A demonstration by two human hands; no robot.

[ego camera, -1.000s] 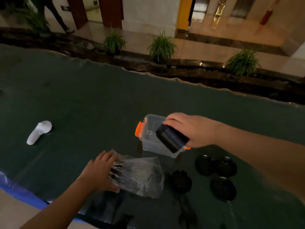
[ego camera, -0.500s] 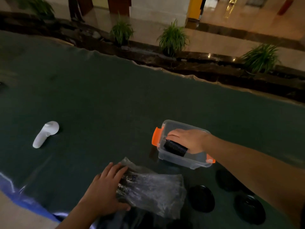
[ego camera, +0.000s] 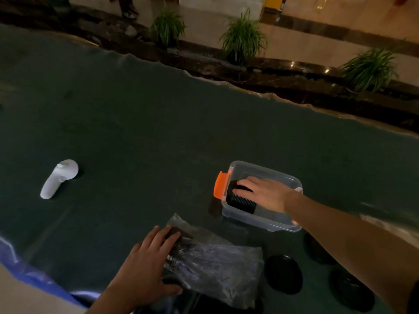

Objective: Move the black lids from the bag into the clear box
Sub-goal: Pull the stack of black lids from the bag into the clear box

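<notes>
A clear box [ego camera: 282, 224] with orange latches stands on the dark green table. My right hand [ego camera: 264, 192] reaches into it and rests on a stack of black lids [ego camera: 241, 201] lying on its side inside the box. A crumpled clear plastic bag [ego camera: 217, 264] lies nearer to me, with more dark lids showing through it. My left hand [ego camera: 147, 266] presses flat on the bag's left end. Three loose black lids lie on the table to the right of the bag: one [ego camera: 283, 274] close to the bag, another [ego camera: 351, 290] further right, a third [ego camera: 317, 251] partly under my right forearm.
A white hand controller [ego camera: 59, 178] lies on the table far to the left. The table's far edge runs diagonally, with potted plants [ego camera: 242, 37] and a tiled floor beyond. A blue strip [ego camera: 34, 275] marks the near left edge.
My right hand has carried the stack of black lids from above the box's near rim down into the box. My left hand has stayed on the bag. The camera has tilted.
</notes>
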